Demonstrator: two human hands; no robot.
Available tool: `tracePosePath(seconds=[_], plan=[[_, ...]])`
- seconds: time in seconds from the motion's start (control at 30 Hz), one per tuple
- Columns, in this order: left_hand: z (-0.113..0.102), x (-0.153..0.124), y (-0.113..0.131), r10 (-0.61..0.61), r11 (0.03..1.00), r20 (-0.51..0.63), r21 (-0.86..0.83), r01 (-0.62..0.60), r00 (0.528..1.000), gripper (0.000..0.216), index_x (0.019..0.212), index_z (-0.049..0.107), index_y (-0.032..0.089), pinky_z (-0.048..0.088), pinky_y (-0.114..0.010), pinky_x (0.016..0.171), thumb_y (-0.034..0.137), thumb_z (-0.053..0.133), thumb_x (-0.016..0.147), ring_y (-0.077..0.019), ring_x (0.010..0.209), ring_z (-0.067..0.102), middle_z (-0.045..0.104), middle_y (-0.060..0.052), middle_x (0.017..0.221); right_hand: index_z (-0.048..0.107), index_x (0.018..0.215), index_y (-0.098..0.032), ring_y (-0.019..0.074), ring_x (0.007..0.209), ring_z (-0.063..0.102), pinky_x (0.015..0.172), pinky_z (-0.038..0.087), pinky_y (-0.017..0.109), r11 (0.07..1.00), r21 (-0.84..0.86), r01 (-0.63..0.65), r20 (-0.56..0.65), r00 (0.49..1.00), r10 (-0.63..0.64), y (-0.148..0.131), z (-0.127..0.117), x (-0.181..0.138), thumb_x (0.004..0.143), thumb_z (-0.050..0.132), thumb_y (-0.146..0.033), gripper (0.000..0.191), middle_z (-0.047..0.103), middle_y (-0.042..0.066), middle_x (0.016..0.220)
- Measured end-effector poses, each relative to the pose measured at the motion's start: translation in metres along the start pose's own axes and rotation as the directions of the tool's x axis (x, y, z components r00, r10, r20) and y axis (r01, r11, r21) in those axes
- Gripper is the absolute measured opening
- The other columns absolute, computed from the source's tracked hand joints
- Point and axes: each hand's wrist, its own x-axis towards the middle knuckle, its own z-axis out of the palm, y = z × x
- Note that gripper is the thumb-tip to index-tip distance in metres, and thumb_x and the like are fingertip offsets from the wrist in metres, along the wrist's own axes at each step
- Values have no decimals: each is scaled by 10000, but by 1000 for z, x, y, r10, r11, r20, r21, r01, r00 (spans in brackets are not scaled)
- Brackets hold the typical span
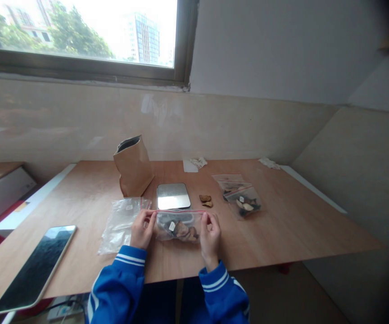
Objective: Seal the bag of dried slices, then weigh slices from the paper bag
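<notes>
Clear plastic zip bag with brown dried pieces sits at the near edge of our wide wooden table, pinched at its red seal by both hands. Behind it stands a brown paper bag, then a small square metal scale. Our left hand grips the left corner, right hand the right corner. 2 filled bags lie right.

We cannot read the tiny label inside the zip bag; at seven o'clock, the phone is partly cropped.
</notes>
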Motion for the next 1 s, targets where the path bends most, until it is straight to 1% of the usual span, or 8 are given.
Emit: tracePosePath(seconds=[0.23, 0.33, 0.43, 0.57, 0.63, 0.7, 0.87, 1.0], plan=[[1, -1, -3, 43, 999, -2, 7, -43, 999, 199, 837, 636, 179, 475, -271, 652, 360, 552, 848, -159, 734, 586, 633, -49, 821, 626, 832, -155, 173, 754, 544, 720, 428, 296, 1000, -4, -14, 12, 1000, 14, 0, 0, 0, 900, 466, -469, 359, 598, 49, 791], [1, 0, -1, 34, 999, -3, -7, -34, 999, 200, 837, 636, 181, 472, -270, 645, 363, 554, 845, -161, 736, 584, 630, -50, 824, 620, 832, -155, 178, 769, 549, 718, 428, 295, 1000, 7, -23, 15, 1000, 22, 2, 0, 0, 897, 465, -476, 363, 602, 55, 807], [0, 0, 3, 9, 999, 5, -32, -9, 1000, 210, 837, 635, 180, 474, -271, 652, 371, 547, 846, -165, 752, 587, 624, -47, 824, 605, 797, -162, 169, 734, 535, 688, 425, 281, 998, 38, -58, 22, 998, 57, 4, 0, -1, 887, 465, -501, 378, 584, 35, 767], [-3, 1, 9, 0, 996, 24, -92, 2, 1000, 209, 838, 624, 176, 483, -271, 671, 363, 531, 852, -171, 796, 596, 617, -50, 854, 585, 781, -173, 153, 690, 523, 666, 423, 268, 981, 138, -136, 78, 989, 126, 3, -1, -2, 891, 451, -507, 377, 553, 4, 713], [-3, 1, 12, -2, 993, 34, -121, 6, 999, 195, 854, 619, 175, 485, -267, 661, 359, 560, 832, -165, 781, 595, 613, -50, 868, 596, 832, -175, 158, 722, 544, 689, 430, 272, 973, 174, -155, 122, 983, 135, 1, -1, -2, 884, 474, -497, 348, 582, 14, 758], [-3, 0, 13, -11, 989, 44, -145, 18, 999, 192, 863, 612, 173, 481, -258, 632, 355, 604, 802, -155, 751, 589, 608, -47, 872, 605, 870, -176, 161, 754, 559, 717, 435, 278, 973, 176, -147, 147, 982, 121, 0, 0, -3, 867, 518, -477, 313, 605, 24, 807], [-1, 0, 11, -42, 977, 68, -206, 55, 997, 177, 831, 608, 170, 469, -246, 627, 341, 628, 790, -151, 774, 582, 589, -44, 868, 619, 865, -175, 158, 747, 551, 721, 433, 288, 982, 149, -115, 126, 987, 97, 2, 0, -3, 847, 565, -443, 274, 612, 33, 829], [-1, 1, 4, -88, 944, 82, -310, 110, 993, 167, 776, 615, 168, 459, -241, 648, 325, 672, 761, -153, 804, 572, 579, -39, 865, 624, 872, -177, 157, 747, 551, 719, 431, 290, 978, 165, -125, 109, 988, 108, 4, 1, -3, 837, 580, -440, 269, 611, 32, 838]])
